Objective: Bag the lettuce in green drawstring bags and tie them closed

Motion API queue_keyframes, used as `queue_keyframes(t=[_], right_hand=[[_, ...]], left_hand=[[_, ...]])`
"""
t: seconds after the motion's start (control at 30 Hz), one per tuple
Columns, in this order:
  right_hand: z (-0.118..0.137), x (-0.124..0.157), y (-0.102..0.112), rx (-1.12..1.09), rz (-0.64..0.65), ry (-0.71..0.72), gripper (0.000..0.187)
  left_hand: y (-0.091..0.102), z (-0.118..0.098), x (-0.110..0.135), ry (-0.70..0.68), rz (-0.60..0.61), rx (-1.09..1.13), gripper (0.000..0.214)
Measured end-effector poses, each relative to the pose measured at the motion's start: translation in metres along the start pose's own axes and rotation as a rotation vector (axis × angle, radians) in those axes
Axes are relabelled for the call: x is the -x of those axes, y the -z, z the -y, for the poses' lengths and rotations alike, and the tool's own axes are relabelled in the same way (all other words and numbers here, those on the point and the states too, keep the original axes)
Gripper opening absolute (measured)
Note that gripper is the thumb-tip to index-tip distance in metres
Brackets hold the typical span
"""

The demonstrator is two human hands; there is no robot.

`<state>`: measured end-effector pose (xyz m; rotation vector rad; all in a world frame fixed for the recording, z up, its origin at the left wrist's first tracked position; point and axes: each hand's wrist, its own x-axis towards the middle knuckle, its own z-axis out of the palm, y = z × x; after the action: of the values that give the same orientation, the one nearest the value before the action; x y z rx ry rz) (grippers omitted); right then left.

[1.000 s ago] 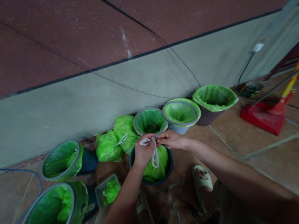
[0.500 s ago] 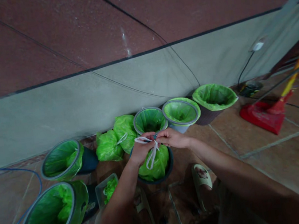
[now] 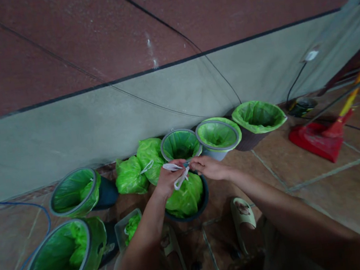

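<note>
A full green garbage bag (image 3: pixel 188 198) bulges from a dark bin (image 3: pixel 205 198) between my feet. Its white drawstring (image 3: pixel 182 180) is looped and gathered above it. My left hand (image 3: pixel 170 178) is closed around the drawstring, with loops sticking out past the fingers. Facing it, my right hand (image 3: pixel 210 167) pinches close to the gathered part, its fingertips almost meeting the left ones. A small bluish bit shows between the fingertips, too small to name. Behind my hands stands a lined bin (image 3: pixel 179 131).
Two tied green bags (image 3: pixel 130 177) lean by the wall. More lined bins stand left (image 3: pixel 91 204) and right (image 3: pixel 218 134). A small clear tub (image 3: pixel 123 231) holds green plastic. A red dustpan (image 3: pixel 313 141) and blue cable (image 3: pixel 47 219) lie on the tiles.
The hanging drawstring loop has risen and swung up toward my left hand. My fingers have shifted slightly around it; the bins and bags have stayed in place.
</note>
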<state>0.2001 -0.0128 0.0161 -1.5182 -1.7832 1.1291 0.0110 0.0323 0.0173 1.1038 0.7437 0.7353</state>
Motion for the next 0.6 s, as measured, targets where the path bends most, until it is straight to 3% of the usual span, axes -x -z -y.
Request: queue_keyframes(t=[0.13, 0.27, 0.33, 0.5, 0.6], right_hand=[[0.0, -0.003, -0.005, -0.38, 0.082, -0.154, 0.038], [0.004, -0.004, -0.009, -0.515, 0.087, -0.169, 0.035], [0.005, -0.004, -0.008, -0.447, 0.067, -0.157, 0.027], [0.006, -0.002, 0.003, 0.085, -0.043, 0.004, 0.011], [0.002, -0.001, 0.007, 0.212, -0.021, 0.046, 0.011]], left_hand=[[-0.002, 0.002, 0.001, -0.023, -0.042, -0.041, 0.046], [-0.004, 0.004, 0.0, -0.021, -0.05, -0.062, 0.045], [-0.002, 0.004, -0.002, -0.025, -0.069, -0.077, 0.042], [0.004, 0.007, -0.005, -0.034, -0.121, -0.205, 0.031], [0.011, 0.009, -0.006, -0.044, -0.193, -0.334, 0.023]])
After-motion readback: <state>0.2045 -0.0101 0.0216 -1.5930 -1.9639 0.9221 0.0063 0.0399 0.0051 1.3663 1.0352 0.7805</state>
